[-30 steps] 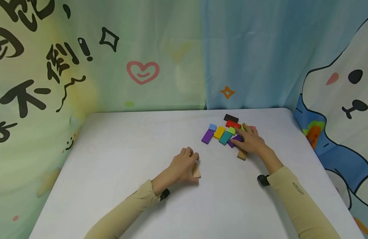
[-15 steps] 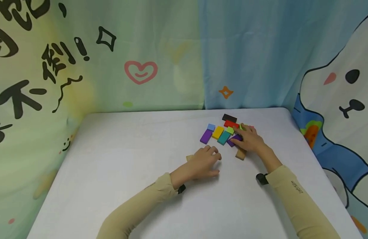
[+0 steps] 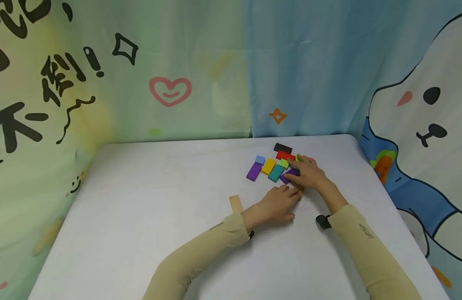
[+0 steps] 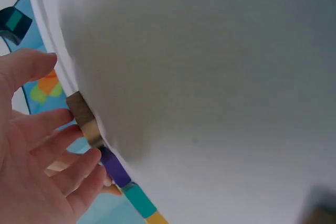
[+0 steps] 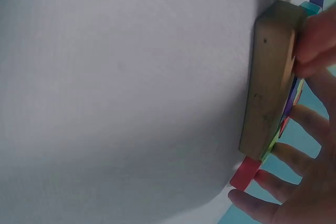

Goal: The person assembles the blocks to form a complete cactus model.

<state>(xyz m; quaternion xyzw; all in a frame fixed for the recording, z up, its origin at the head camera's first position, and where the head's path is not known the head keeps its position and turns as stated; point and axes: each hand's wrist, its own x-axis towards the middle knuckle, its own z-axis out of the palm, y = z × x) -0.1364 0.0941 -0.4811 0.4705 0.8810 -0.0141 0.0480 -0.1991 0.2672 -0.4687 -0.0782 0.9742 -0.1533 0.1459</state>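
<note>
My left hand reaches to the brown wooden block, its fingertips right at the block's side. In the left wrist view, that hand's fingers are extended and apart, beside the brown block and a purple block. My right hand lies over the right side of the block cluster, fingers spread, the thumb by the purple block. The right wrist view has the brown block close up and a pinkish-red block at the fingertips. A light wooden block lies left of my left wrist, partly hidden.
Flat in the cluster lie blocks in black, red, yellow, teal, light blue and purple. A white cloth covers the table. Printed curtains hang behind it.
My left hand has let go of the light wooden block and moved right to the brown block. The right hand has stayed at the cluster. The head view has shifted slightly.
</note>
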